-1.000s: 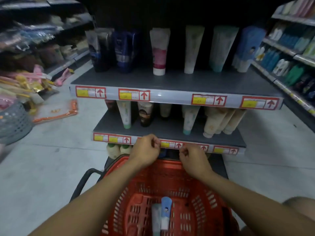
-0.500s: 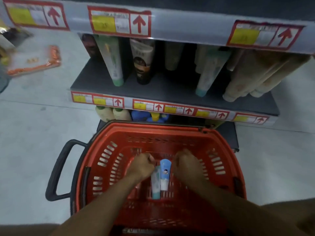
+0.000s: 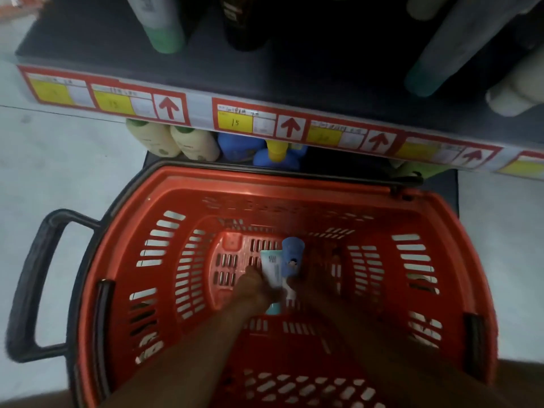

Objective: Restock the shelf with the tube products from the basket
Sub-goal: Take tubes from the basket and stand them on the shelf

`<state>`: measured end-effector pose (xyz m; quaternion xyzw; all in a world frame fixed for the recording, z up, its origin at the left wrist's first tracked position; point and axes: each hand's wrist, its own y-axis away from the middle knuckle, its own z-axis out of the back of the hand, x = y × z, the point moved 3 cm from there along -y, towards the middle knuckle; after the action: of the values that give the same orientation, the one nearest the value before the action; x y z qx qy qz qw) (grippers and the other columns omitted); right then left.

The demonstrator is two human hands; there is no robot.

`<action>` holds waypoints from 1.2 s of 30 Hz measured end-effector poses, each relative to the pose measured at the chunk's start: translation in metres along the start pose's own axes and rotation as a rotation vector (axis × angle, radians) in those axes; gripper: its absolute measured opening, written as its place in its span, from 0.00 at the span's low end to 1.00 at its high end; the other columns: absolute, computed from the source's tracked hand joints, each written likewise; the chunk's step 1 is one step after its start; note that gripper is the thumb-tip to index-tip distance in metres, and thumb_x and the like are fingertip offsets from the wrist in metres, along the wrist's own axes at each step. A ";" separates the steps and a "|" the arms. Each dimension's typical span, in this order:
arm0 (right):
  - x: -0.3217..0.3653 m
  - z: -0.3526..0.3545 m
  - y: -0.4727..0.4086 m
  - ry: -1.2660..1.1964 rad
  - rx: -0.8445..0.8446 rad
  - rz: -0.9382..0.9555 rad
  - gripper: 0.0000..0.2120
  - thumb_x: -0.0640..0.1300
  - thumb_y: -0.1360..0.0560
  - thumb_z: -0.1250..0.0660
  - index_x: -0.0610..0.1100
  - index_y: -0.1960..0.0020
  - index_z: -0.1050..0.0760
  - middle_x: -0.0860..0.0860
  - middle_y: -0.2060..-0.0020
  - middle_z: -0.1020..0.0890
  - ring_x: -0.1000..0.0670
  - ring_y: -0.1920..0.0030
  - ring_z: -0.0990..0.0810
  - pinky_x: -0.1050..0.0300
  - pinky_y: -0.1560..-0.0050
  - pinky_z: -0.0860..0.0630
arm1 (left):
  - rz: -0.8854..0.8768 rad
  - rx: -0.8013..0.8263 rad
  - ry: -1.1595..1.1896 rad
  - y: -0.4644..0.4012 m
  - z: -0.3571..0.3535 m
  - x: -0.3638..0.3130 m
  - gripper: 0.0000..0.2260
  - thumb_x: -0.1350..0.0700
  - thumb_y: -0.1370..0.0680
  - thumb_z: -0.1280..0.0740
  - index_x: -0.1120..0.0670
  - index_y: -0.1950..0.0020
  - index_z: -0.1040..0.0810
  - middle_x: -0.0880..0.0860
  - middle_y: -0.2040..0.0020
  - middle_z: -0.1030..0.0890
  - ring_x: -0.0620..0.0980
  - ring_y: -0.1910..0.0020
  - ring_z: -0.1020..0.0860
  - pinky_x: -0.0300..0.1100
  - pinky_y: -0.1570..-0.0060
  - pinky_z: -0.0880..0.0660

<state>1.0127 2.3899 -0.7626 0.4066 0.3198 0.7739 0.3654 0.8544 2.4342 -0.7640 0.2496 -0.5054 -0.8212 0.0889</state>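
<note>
Both my hands are down inside the red basket (image 3: 297, 184) on the floor. My left hand (image 3: 256, 285) is closed around a white tube with a teal cap (image 3: 272, 270). My right hand (image 3: 307, 282) grips a blue tube with a cartoon figure (image 3: 293, 256), just to the right of the white one. The two tubes touch side by side, crimped ends pointing towards the shelf. The dark shelf (image 3: 265, 75) above holds standing tubes, among them a green-capped tube (image 3: 162, 28) and a teal-capped tube (image 3: 432, 69).
Red and yellow price labels (image 3: 235, 122) line the shelf edge. Below it stand cream bottles (image 3: 176, 141) and blue bottles (image 3: 259, 151) right behind the basket. The basket's black handle (image 3: 32, 284) sticks out to the left over grey floor.
My hands dropped from the basket's far rim to its bottom and closed on the two tubes. The view tilted down and moved closer to the basket.
</note>
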 end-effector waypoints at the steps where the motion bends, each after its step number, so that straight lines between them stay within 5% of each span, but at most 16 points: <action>1: 0.000 -0.003 0.000 -0.026 0.005 -0.017 0.43 0.52 0.24 0.28 0.47 0.18 0.49 0.48 0.23 0.36 0.45 0.23 0.36 0.50 0.26 0.37 | 0.018 0.019 0.019 -0.003 -0.003 0.002 0.26 0.52 0.26 0.20 0.51 0.38 0.33 0.44 0.51 0.23 0.46 0.50 0.24 0.30 0.65 0.31; 6: -0.013 -0.021 -0.012 -0.009 -0.061 -0.083 0.38 0.55 0.30 0.24 0.52 0.24 0.35 0.50 0.30 0.26 0.46 0.30 0.26 0.51 0.33 0.29 | 0.023 -0.002 0.043 -0.019 -0.016 0.010 0.40 0.56 0.31 0.17 0.54 0.27 0.38 0.54 0.35 0.20 0.53 0.41 0.19 0.44 0.45 0.20; 8: -0.011 -0.021 -0.012 -0.011 -0.102 -0.086 0.27 0.57 0.26 0.28 0.57 0.30 0.31 0.50 0.35 0.22 0.45 0.33 0.23 0.52 0.37 0.27 | -0.003 -0.037 -0.004 -0.023 -0.018 0.012 0.40 0.56 0.32 0.17 0.54 0.28 0.36 0.52 0.37 0.19 0.54 0.41 0.18 0.43 0.46 0.20; 14: -0.018 -0.014 -0.013 0.019 0.013 -0.247 0.25 0.54 0.22 0.30 0.42 0.31 0.29 0.45 0.37 0.21 0.45 0.38 0.21 0.55 0.47 0.25 | 0.016 -0.039 0.021 -0.027 -0.017 0.014 0.29 0.57 0.31 0.18 0.53 0.37 0.31 0.48 0.47 0.20 0.49 0.50 0.21 0.31 0.66 0.26; 18: -0.024 -0.010 -0.009 0.040 0.058 -0.281 0.37 0.61 0.28 0.25 0.43 0.28 0.31 0.45 0.36 0.22 0.46 0.40 0.20 0.52 0.44 0.21 | 0.060 -0.070 0.040 -0.021 -0.007 0.009 0.32 0.51 0.34 0.18 0.52 0.35 0.28 0.51 0.42 0.17 0.53 0.44 0.17 0.43 0.49 0.19; 24: -0.012 0.013 0.015 0.023 0.002 -0.149 0.31 0.59 0.22 0.32 0.43 0.27 0.31 0.44 0.32 0.24 0.43 0.34 0.23 0.52 0.39 0.25 | 0.009 -0.103 0.007 -0.018 0.006 0.006 0.40 0.44 0.46 0.18 0.50 0.37 0.25 0.48 0.46 0.15 0.50 0.49 0.16 0.45 0.48 0.17; 28: 0.004 0.031 0.041 -0.027 -0.031 -0.030 0.26 0.55 0.23 0.31 0.47 0.28 0.29 0.46 0.35 0.20 0.45 0.39 0.20 0.55 0.43 0.23 | -0.035 -0.142 0.027 0.022 0.022 -0.020 0.37 0.47 0.39 0.16 0.54 0.36 0.28 0.52 0.43 0.17 0.54 0.44 0.17 0.41 0.52 0.22; 31: 0.013 0.047 0.064 -0.045 -0.043 0.025 0.20 0.46 0.27 0.27 0.47 0.36 0.22 0.47 0.43 0.16 0.51 0.51 0.18 0.64 0.60 0.25 | -0.072 -0.174 0.045 0.045 0.031 -0.031 0.34 0.47 0.36 0.17 0.55 0.38 0.29 0.50 0.46 0.19 0.52 0.49 0.19 0.42 0.54 0.22; 36: 0.023 0.068 0.092 0.007 -0.154 0.133 0.33 0.62 0.45 0.31 0.47 0.43 0.19 0.51 0.51 0.15 0.48 0.49 0.16 0.58 0.54 0.22 | -0.154 -0.212 0.074 0.089 0.042 -0.048 0.29 0.52 0.36 0.17 0.54 0.39 0.25 0.50 0.46 0.16 0.48 0.53 0.17 0.37 0.64 0.23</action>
<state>1.0346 2.3738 -0.6493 0.3951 0.2329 0.8200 0.3424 0.8648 2.4445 -0.6558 0.3071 -0.3916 -0.8645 0.0699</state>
